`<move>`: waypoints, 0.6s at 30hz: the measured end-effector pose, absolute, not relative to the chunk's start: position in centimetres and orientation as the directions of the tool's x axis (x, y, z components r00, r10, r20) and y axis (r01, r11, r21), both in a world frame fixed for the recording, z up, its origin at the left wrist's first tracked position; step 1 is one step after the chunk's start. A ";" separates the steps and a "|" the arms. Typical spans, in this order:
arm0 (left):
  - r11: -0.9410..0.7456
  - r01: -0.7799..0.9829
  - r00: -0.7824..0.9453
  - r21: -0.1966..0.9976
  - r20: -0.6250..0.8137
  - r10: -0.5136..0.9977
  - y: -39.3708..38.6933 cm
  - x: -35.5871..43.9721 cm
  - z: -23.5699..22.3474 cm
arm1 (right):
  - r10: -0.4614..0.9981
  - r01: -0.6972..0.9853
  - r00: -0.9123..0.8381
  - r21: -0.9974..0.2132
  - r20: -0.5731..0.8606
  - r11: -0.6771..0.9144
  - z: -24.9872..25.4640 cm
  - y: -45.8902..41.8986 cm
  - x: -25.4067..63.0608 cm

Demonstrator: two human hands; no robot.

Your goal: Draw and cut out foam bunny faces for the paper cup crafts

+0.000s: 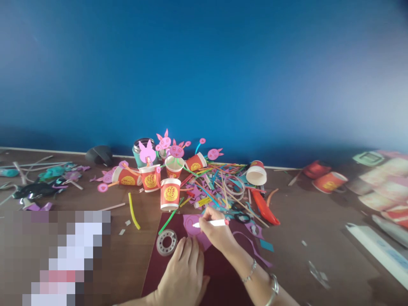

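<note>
My right hand [219, 236] grips a white marker pen [217, 223] with a red end. Its tip is at a sheet of pink-purple paper [188, 219], where a rounded outline is drawn. My left hand [185, 270] lies flat at the paper's lower edge, fingers stretched out, partly covering it. Both rest over a dark maroon board [223, 280]. Just left of my fingers sits a grey ring with small holes [167, 242]. A red paper cup [170, 194] with a yellow emblem stands behind the board, and a green strip [170, 222] crosses the board's far left corner.
Several red cups with pink animal-face cutouts [177, 149] cluster at the back. A heap of coloured sticks and scraps [219, 187] lies beside a red pouch-like object [265, 208]. A white box [379, 255] is at right, black and teal items [38, 187] at left. A blue wall [204, 76] rises behind.
</note>
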State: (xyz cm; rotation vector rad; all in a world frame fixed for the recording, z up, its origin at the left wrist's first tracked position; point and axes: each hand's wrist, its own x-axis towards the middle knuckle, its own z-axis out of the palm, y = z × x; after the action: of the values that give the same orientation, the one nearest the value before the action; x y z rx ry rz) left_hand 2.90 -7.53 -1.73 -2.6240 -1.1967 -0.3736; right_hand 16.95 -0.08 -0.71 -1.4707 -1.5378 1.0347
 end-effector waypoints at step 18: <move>-0.638 0.763 0.633 -0.104 0.319 0.705 -7.6 2.9 -1.7 | 0.994 0.393 -0.113 -0.918 0.001 0.046 -1.2 0.0 16.9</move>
State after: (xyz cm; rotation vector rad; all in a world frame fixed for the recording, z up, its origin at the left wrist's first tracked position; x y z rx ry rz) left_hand 2.93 -7.57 -1.72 -2.6263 -1.1993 -0.3672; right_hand 16.88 0.04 -1.19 -1.4292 -1.6024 1.0526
